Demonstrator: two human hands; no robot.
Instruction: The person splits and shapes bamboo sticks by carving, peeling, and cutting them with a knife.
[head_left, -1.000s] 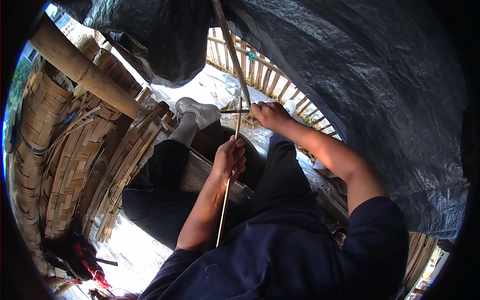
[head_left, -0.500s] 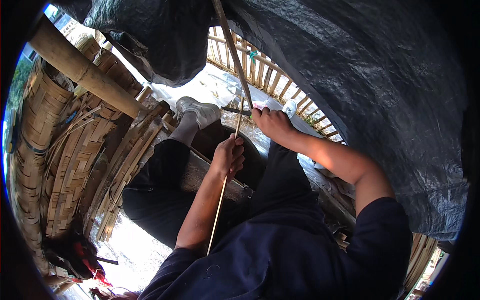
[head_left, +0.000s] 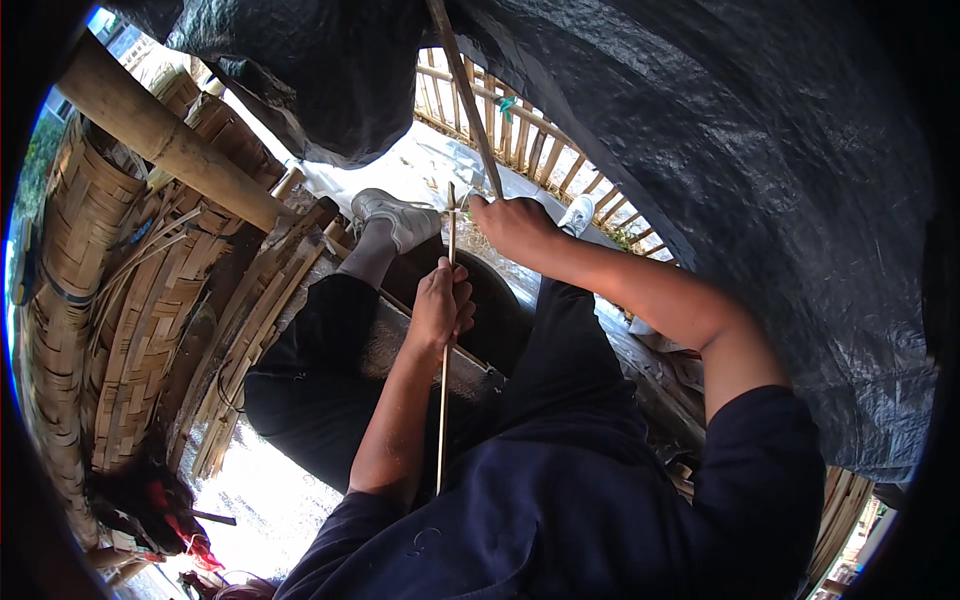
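Observation:
My left hand is closed around a thin, pale bamboo strip. The strip runs up from my lap, through the fist, to a darker tip above it. My right hand is closed near that upper end, slightly farther away and to the right. It grips a knife whose dark blade showed half a second ago; now the blade is barely discernible beside the strip's tip, and the fist hides the handle. Beneath my hands, between my legs, sits a dark round container.
Woven bamboo panels and a thick bamboo pole stand at left. Black plastic sheeting hangs overhead and at right. A slanting wooden stick comes down near my right hand. Beyond is a bamboo fence.
My right hand has shifted left, toward the strip, and the knife blade shows much less. My left hand and the strip have moved slightly left, with the strip now more upright.

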